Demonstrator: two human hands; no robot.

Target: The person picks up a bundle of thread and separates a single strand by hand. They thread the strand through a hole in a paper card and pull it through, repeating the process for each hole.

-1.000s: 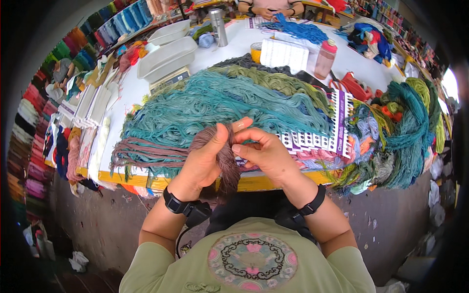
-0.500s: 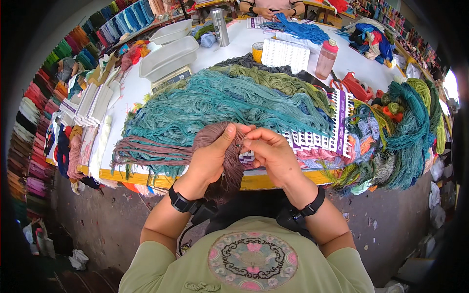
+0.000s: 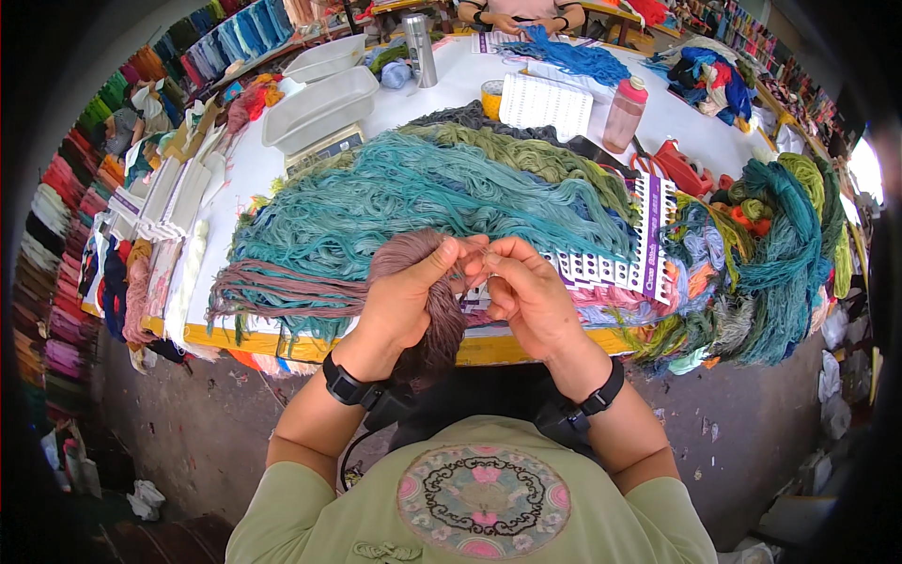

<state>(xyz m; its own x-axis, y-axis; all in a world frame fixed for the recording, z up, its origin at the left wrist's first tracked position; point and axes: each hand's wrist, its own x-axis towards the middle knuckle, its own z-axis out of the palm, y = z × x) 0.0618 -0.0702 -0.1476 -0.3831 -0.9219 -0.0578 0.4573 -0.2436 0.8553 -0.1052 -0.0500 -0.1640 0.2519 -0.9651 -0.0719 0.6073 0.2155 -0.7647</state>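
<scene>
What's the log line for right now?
left hand: holding mauve yarn bundle | right hand: curled close beside left, grip unclear | ahead: teal yarn pile

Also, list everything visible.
Yarn bundle: one, mauve, centre
Table: one, white, centre
Yarn heap: one, mostly teal, centre
Mixed yarn: uncountable, multicoloured, right
Racked yarn: uncountable, multicoloured, background
Tubs: two, whitish, left
Flask: one, silver, top
Sheets: several, white, top
Bottle: one, pink, right
Scissors: one, red handles, right
Punched cards: several, white, right
Coworkers: at least one, pink top, background
Left hand: one, black wristband, on bundle
Right hand: one, black wristband, centre
Shirt: one, green, bottom
</scene>
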